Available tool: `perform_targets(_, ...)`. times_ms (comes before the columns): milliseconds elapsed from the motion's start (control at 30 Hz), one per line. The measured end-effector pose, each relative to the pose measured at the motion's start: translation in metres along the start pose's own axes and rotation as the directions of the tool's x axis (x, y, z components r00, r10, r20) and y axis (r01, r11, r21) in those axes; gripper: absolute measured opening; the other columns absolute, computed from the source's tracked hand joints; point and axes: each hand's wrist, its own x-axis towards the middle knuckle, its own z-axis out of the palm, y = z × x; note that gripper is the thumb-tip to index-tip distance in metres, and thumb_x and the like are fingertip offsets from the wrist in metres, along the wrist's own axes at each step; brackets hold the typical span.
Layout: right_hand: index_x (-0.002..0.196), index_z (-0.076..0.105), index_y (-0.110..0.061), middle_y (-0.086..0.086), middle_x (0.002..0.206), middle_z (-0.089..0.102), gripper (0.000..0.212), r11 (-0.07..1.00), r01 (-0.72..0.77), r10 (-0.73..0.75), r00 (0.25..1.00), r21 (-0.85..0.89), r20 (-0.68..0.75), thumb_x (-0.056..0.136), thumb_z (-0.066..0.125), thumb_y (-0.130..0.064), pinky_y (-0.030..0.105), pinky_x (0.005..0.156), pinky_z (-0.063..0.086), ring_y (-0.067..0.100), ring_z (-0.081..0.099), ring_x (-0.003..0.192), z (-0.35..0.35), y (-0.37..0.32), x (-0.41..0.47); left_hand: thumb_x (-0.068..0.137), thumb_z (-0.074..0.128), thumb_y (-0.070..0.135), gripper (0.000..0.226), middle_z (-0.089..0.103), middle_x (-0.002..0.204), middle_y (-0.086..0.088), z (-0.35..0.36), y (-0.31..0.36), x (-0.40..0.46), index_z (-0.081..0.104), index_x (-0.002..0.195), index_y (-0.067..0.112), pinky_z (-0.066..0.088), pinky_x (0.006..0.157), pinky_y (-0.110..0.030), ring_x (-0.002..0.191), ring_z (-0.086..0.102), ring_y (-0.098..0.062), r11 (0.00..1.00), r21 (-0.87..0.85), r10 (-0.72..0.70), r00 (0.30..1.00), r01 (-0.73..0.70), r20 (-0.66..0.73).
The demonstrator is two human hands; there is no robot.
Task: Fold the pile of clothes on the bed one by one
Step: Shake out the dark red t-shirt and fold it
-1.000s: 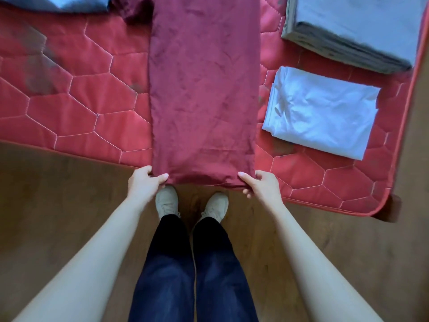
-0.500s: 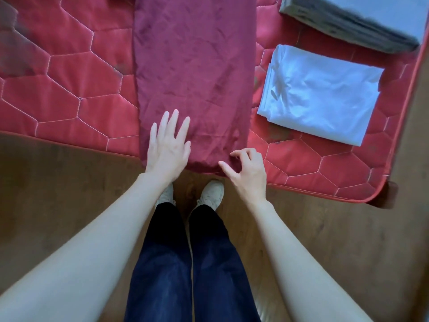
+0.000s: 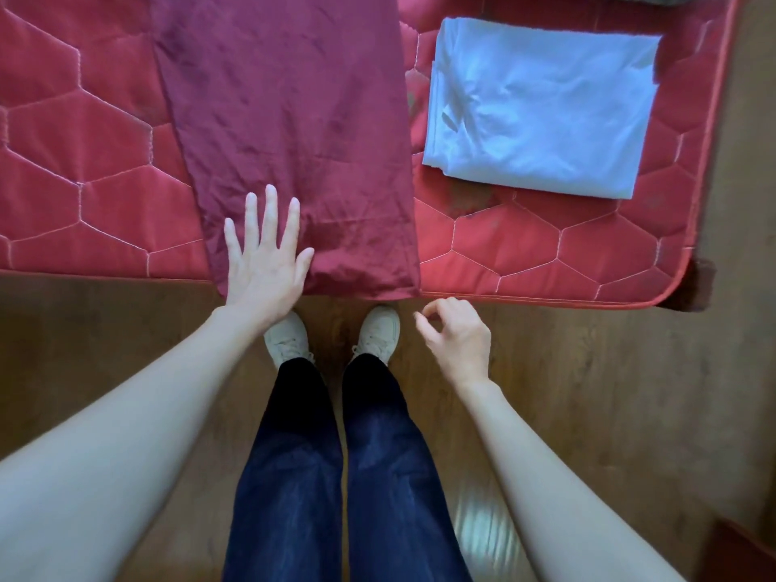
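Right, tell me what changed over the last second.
Both hands let go of the maroon cloth's near edge. The left hand moved onto it and presses flat; the right hand pulled back off the bed, fingers loosely curled. The folded blue cloth stayed put.

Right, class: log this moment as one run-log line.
left hand: flat on maroon cloth | right hand: off bed, loosely curled, empty | white cloth: folded

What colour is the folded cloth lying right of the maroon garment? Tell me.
Light blue, plain; the folded cloth shows clearly in the head view.
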Motion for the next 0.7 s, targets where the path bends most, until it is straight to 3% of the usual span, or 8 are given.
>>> perform_targets(100,0.079,0.064,-0.012,-0.004,0.075,0.061,0.016,1.000,-0.015,0.016,0.998,0.019,-0.065,0.081,0.074,-0.024,0.027,0.050,0.046,0.016,0.055,0.071,-0.005,-0.003,-0.009,0.100,0.029,0.043,0.065,-0.010,0.161,-0.010,0.000,0.002,0.001,0.004,0.154,0.017,0.004,0.115,-0.060,0.147,-0.009,-0.031,1.000,0.000,-0.014,1.000,0.014,0.008)
perform_targets(200,0.096,0.066,-0.008,0.003,0.098,0.064,0.017,0.995,0.066,-0.054,0.985,0.070,-0.163,0.087,0.065,-0.022,0.028,0.075,0.052,0.019,0.057,0.093,-0.006,-0.020,0.009,0.099,0.028,0.044,0.064,-0.008,0.161,-0.009,-0.001,0.002,0.001,0.006,0.154,0.018,0.005,0.115,-0.060,0.148,-0.008,-0.031,1.000,-0.013,-0.017,1.000,0.017,0.002)
perform_targets(300,0.119,0.063,-0.003,0.014,0.126,0.059,0.034,0.969,0.232,-0.223,0.969,0.082,-0.109,0.091,0.058,-0.021,0.038,0.105,0.042,0.028,0.053,0.122,0.004,-0.056,0.048,0.099,0.027,0.043,0.063,-0.004,0.161,-0.010,-0.004,0.000,-0.001,0.008,0.154,0.018,0.007,0.116,-0.058,0.148,-0.006,-0.030,1.000,-0.004,-0.005,1.000,0.005,-0.010)
perform_targets(367,0.134,0.053,-0.004,0.016,0.142,0.048,0.044,0.944,0.326,-0.326,0.945,0.046,-0.010,0.095,0.050,-0.025,0.043,0.115,0.029,0.030,0.040,0.137,0.016,-0.082,0.075,0.099,0.025,0.044,0.063,-0.004,0.162,-0.009,-0.005,-0.001,-0.001,0.007,0.154,0.019,0.007,0.116,-0.057,0.148,-0.005,-0.030,1.000,0.007,-0.003,1.000,0.003,-0.006)
perform_targets(500,0.151,0.031,-0.019,0.008,0.159,0.024,0.052,0.914,0.367,-0.346,0.928,-0.173,0.139,0.102,0.035,-0.037,0.047,0.119,0.017,0.024,0.019,0.148,0.041,-0.076,0.098,0.100,0.021,0.044,0.061,-0.006,0.162,-0.008,-0.004,0.000,-0.001,0.005,0.154,0.021,0.006,0.116,-0.057,0.148,-0.007,-0.028,1.000,0.007,-0.020,1.000,0.020,-0.010)
perform_targets(700,0.154,0.013,-0.021,0.006,0.162,0.012,0.055,0.942,0.162,-0.136,0.985,-0.294,0.108,0.103,0.021,-0.040,0.050,0.119,0.015,0.023,0.008,0.149,0.029,0.008,0.045,0.100,0.022,0.044,0.062,-0.008,0.161,-0.009,0.002,0.002,-0.001,0.004,0.154,0.020,0.002,0.116,-0.057,0.148,-0.008,-0.030,1.000,-0.002,-0.030,0.999,0.030,-0.026)
